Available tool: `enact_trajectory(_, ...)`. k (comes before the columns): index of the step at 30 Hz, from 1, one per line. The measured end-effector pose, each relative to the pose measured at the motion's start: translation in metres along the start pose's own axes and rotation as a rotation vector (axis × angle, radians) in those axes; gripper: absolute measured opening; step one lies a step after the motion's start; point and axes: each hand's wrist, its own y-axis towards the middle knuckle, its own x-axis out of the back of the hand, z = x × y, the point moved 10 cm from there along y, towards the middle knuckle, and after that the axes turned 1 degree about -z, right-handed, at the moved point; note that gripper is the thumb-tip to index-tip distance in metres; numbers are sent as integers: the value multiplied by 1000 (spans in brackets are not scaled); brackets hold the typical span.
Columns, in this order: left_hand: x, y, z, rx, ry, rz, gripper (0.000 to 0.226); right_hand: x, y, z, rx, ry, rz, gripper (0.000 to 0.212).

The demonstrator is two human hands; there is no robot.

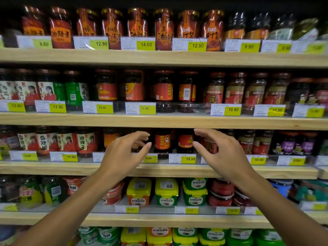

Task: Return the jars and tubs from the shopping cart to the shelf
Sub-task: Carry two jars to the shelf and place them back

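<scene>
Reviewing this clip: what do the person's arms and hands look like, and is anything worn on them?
Both forearms are bare up to the frame edge, with no sleeves in view. The left hand and right hand wear no gloves, and no rings, watch or wristbands show. The fingers are bare too.

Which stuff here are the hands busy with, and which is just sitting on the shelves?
Part of the job:
left hand
right hand
two red-label jars between the hands, neither held
third shelf

Just sitting there:
yellow-lid tubs one shelf down
green-label jars one shelf up
orange jars on top
yellow price tags
</scene>
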Motion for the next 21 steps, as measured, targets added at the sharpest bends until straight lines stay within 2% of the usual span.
enact_trajectory(4, 29, 24, -35, -125, 25, -49, 32, 22, 25, 19, 42, -33, -35, 40)
enact_trajectory(11, 28, 79, -77, -316, 166, -59, 31, 35, 75, 37, 122, -144, -13, 41)
enact_trajectory(16, 12, 105, -84, -335, 284, 18, 37, 29, 98, 31, 126, -222, 32, 42)
enact_trajectory(21, -6, 113, -75, -282, 361, 130, 45, 15, 104, 22, 113, -271, 101, 46)
